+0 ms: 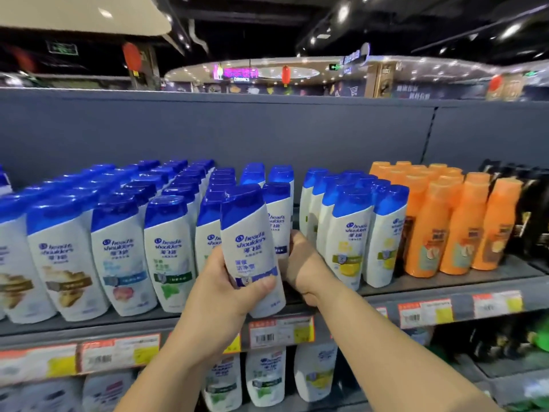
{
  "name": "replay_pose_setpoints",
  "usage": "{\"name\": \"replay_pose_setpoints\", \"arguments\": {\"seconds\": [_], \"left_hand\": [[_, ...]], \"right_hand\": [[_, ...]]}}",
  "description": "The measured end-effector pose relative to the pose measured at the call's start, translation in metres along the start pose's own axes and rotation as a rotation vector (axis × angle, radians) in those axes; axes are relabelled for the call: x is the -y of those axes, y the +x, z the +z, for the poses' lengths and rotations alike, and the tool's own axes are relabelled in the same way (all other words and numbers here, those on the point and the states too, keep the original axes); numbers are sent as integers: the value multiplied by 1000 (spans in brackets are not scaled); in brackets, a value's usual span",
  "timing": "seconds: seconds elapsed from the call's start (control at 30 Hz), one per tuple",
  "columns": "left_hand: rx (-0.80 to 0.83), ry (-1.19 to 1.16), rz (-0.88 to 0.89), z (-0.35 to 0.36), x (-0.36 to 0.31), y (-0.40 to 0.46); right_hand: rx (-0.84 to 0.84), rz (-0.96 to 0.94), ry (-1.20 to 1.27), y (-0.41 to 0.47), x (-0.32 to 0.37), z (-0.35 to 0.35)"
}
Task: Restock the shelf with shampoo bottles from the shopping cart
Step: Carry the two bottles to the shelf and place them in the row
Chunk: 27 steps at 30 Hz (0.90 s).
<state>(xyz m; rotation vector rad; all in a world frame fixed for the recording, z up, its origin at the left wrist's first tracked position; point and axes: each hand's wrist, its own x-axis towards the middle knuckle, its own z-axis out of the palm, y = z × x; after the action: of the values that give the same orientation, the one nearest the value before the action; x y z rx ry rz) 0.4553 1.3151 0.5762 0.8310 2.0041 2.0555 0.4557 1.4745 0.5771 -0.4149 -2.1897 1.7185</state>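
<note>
The left hand (228, 281) is wrapped round the lower half of a white bottle (252, 251) with a blue cap, thumb across its front label, the other fingers (261, 285) curled at its right side. The bottle is upright, tilted a little left, its base at the front edge of the shelf (445, 285). The right hand (303, 263) reaches past that edge just right of the bottle; its fingers are bent round a second bottle (277, 215) standing behind, though how firmly they grip cannot be told.

Open room: a narrow dark gap (295, 212) runs back into the shelf above the right fingers, between the second bottle and the yellow-label bottles (350, 233). Left of the left fingers the rows stand tight, caps touching, with no free slot. The back panel (237, 129) rises bare above all the caps.

Front row, counted: left of the held bottle, four full blue-capped bottles (118, 251) plus one cut off at the frame edge and one half hidden behind the held bottle; right of the right fingers, two yellow-label bottles at the front, then three orange bottles (451, 221), then dark bottles (531, 209) whose number cannot be told. Price tags (280, 330) line the shelf lip under both hands; four show clearly. Below, three white bottles (266, 373) show clearly between the forearms.
</note>
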Motion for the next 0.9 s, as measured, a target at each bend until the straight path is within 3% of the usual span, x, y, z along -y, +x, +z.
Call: {"name": "replay_pose_setpoints", "arguments": {"seconds": [0.23,0.4,0.73,0.8,0.87,0.9], "left_hand": [[27,-4,-29,2,-1,-5],[-5,-58,-63,-13,0,-13],[8,7,-57,-20,3,-13],[27,9,-46,-12,4,-10],[61,37,-28,-1,6,-5],[76,57,-23,7,8,-2]], "right_hand": [[19,72,-20,9,0,-1],[-55,61,-110,34,0,9],[-97,96,-56,42,3,19],[-205,-27,-66,24,21,10],[-348,-304,-55,-4,59,-9],[-340,-428,-90,-19,83,-22]]}}
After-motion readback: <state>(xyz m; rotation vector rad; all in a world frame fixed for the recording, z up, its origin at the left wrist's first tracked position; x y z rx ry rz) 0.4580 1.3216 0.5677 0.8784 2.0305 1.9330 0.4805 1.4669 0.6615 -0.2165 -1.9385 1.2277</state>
